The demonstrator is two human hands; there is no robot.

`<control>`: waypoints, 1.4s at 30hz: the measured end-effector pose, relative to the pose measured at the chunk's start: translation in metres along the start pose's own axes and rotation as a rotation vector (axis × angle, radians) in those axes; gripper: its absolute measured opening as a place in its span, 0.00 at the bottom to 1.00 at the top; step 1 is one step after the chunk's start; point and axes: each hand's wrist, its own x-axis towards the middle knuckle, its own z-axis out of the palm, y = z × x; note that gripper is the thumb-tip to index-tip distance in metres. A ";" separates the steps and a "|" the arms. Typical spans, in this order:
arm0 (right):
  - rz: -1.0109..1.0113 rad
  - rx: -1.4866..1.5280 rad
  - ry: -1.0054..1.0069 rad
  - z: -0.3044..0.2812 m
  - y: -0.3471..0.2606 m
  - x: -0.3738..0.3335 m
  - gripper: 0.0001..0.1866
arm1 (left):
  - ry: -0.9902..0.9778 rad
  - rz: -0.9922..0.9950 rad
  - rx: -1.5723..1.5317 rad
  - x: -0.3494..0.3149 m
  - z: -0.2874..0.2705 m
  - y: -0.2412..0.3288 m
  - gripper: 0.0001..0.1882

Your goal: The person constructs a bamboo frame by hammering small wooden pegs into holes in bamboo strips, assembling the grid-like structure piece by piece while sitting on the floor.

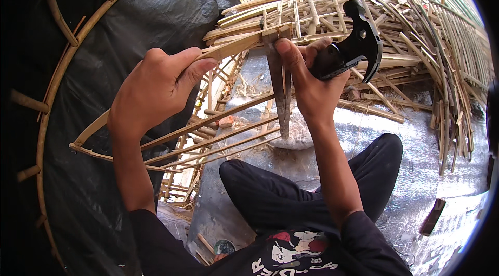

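My left hand (161, 83) is closed around a flat bamboo strip (236, 47), pinched between thumb and fingers. The strip's right end meets the top of a dark, tapering upright wooden piece (278, 81). My right hand (319, 78) is wrapped around a black claw hammer (364, 42), whose head sticks out to the right. Its thumb reaches toward the top of the upright piece, close to the joint. Below my left hand, several thin bamboo slats (208, 127) run from a pointed frame end at left toward the upright. The hammer's handle is mostly hidden.
A large heap of split bamboo (322, 10) lies ahead and to the right. Black plastic sheeting (104, 120) and a curved bamboo rail (49, 88) stand at left. A silvery sheet (416, 182) covers the floor, with a small dark block (432, 217) on it. My crossed legs (270, 187) are below.
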 end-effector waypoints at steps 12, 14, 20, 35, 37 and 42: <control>-0.099 0.120 -0.082 -0.014 0.012 0.021 0.24 | -0.304 -0.027 -0.476 0.035 -0.002 -0.031 0.28; -0.038 0.214 -0.100 -0.012 0.008 0.021 0.23 | -0.299 -0.042 -0.515 0.042 -0.004 -0.034 0.29; 0.003 0.252 -0.016 -0.006 0.006 0.024 0.21 | -0.652 -0.156 -0.635 0.090 -0.029 -0.050 0.31; 0.688 0.412 0.702 -0.030 0.097 -0.091 0.18 | -0.771 0.105 -0.207 0.140 0.203 -0.063 0.37; 0.740 0.440 0.752 -0.043 0.115 -0.116 0.19 | -0.821 0.076 -0.316 0.120 0.255 -0.068 0.37; 0.754 0.295 0.775 -0.084 0.153 -0.155 0.21 | -0.969 0.048 -0.459 0.100 0.328 -0.063 0.34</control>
